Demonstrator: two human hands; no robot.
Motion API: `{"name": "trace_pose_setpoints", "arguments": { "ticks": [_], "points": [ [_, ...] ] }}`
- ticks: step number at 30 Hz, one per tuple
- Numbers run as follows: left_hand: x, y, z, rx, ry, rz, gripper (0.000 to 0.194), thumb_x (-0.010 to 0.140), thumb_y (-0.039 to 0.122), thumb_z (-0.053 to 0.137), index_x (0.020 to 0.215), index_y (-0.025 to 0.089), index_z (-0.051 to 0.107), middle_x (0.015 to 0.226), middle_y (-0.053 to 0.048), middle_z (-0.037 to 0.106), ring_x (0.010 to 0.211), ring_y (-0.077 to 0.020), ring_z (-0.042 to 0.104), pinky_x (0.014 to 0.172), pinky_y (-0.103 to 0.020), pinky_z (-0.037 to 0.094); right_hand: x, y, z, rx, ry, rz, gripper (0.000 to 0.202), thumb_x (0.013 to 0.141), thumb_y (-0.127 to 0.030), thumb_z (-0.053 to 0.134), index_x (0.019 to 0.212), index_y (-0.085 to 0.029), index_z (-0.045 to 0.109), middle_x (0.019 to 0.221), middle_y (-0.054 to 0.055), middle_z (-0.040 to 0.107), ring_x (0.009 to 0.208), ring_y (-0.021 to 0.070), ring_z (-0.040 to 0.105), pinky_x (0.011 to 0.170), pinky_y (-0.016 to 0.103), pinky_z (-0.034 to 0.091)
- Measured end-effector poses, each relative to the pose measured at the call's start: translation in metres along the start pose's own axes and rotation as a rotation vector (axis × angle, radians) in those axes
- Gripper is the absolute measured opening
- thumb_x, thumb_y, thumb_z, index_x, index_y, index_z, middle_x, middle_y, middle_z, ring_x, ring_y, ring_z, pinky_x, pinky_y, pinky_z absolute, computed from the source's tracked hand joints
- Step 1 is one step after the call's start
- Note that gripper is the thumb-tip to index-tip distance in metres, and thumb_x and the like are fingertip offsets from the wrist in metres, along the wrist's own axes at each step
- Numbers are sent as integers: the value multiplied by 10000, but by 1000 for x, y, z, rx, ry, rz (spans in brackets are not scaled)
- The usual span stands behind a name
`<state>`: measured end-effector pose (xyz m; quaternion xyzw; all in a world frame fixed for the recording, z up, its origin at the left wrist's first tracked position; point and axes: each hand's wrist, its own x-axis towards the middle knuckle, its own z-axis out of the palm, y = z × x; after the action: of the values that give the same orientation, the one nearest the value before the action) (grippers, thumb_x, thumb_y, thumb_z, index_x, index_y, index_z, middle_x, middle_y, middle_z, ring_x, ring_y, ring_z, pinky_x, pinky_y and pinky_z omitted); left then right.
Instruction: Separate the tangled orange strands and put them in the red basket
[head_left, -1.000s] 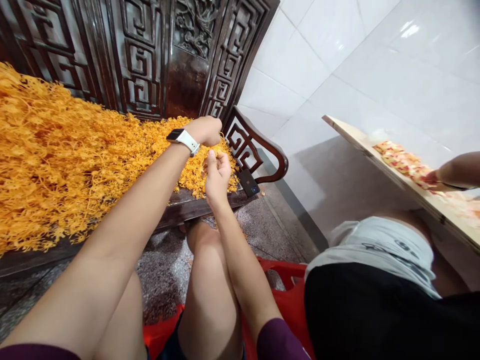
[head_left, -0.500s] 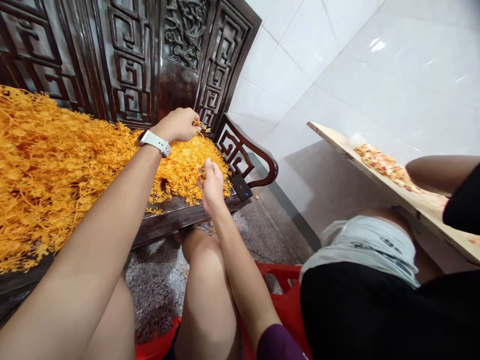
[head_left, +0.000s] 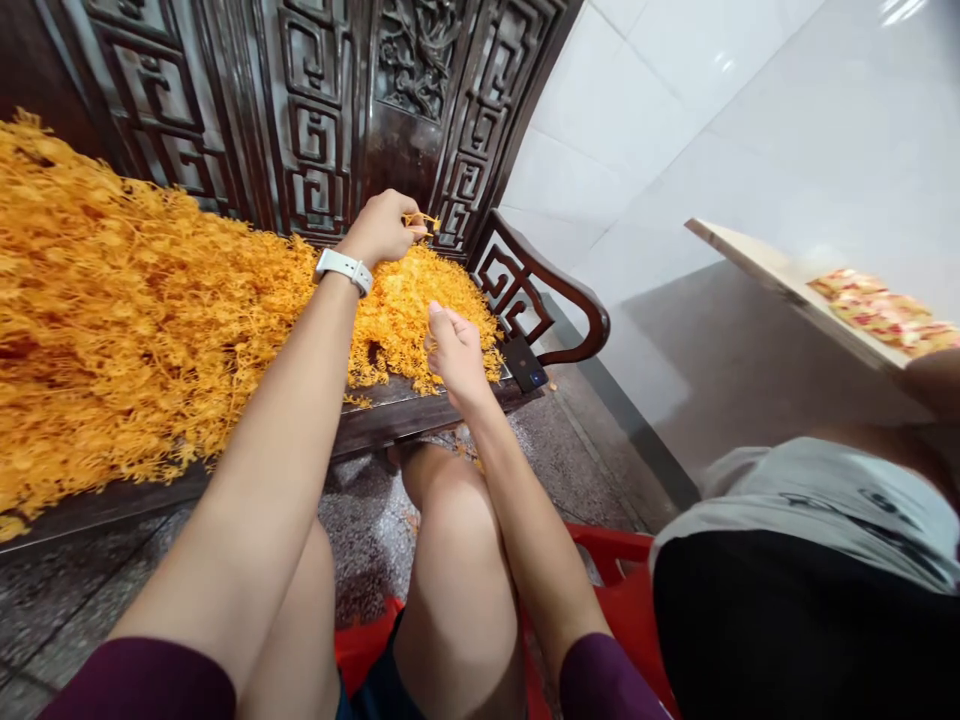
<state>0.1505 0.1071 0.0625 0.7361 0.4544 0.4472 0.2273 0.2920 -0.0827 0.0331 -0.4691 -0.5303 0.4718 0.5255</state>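
Pinching a slim orange sprig (head_left: 432, 223) between thumb and fingers, my left hand (head_left: 381, 228) hangs above the far side of a frilly orange heap (head_left: 150, 310); its pale watch strap (head_left: 345, 270) looks smooth. My right hand (head_left: 456, 352) is nearer, beside the heap's right end, fingers curled narrow; I cannot tell whether anything sits inside them. Open air separates my two hands.

The heap is feathery and tangled, tall at left and lower at right, spread over a dark, glossy wooden bench (head_left: 390, 425). Angular fretwork fills the backrest (head_left: 315, 130) behind it, and a curved armrest (head_left: 592, 320) closes the right end. Close by that armrest, a flat, dark phone (head_left: 525, 365) lies near the seat's corner. I see a narrow bare strip along the near edge, and speckled floor (head_left: 367, 540) shows between bench and knees.

Farther right, a pale, straight-edged board (head_left: 780, 275) bears mottled red-and-yellow pieces (head_left: 877, 305), well apart from my hands. Near right, a person in black (head_left: 787, 620) takes up the room beside me.
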Motion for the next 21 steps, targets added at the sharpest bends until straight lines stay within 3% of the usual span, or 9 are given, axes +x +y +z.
{"name": "trace_pose_setpoints", "arguments": {
  "ticks": [6, 9, 17, 21],
  "points": [
    [7, 0, 28, -160, 106, -46, 58, 832, 218, 731, 837, 173, 695, 873, -88, 717, 960, -246, 666, 856, -357, 534, -8, -10, 4, -231, 56, -260, 486, 1071, -468, 483, 670, -228, 349, 659, -24, 322, 613, 125, 288, 556, 269, 231],
    [10, 3, 37, -165, 144, -11, 54, 843, 209, 726, 842, 166, 694, 906, -93, 728, 974, -245, 667, 876, -355, 528, -16, -18, 3, -305, 122, -332, 477, 1073, -406, 508, 659, -219, 363, 667, -15, 335, 639, 133, 289, 591, 289, 232],
    [12, 23, 30, -120, 219, -1, 31, 843, 203, 712, 839, 188, 684, 905, -70, 743, 900, -245, 647, 804, -359, 478, -23, -24, -2, -273, 192, -355, 448, 1046, -390, 569, 666, -218, 408, 673, -16, 340, 644, 135, 290, 608, 293, 254],
    [11, 33, 29, -102, 225, -43, 40, 879, 219, 710, 869, 190, 683, 895, -42, 732, 870, -191, 589, 773, -341, 444, -22, -21, 0, -261, 275, -401, 442, 1048, -403, 555, 675, -221, 402, 672, -21, 356, 639, 129, 322, 610, 291, 271]
  ]
}}
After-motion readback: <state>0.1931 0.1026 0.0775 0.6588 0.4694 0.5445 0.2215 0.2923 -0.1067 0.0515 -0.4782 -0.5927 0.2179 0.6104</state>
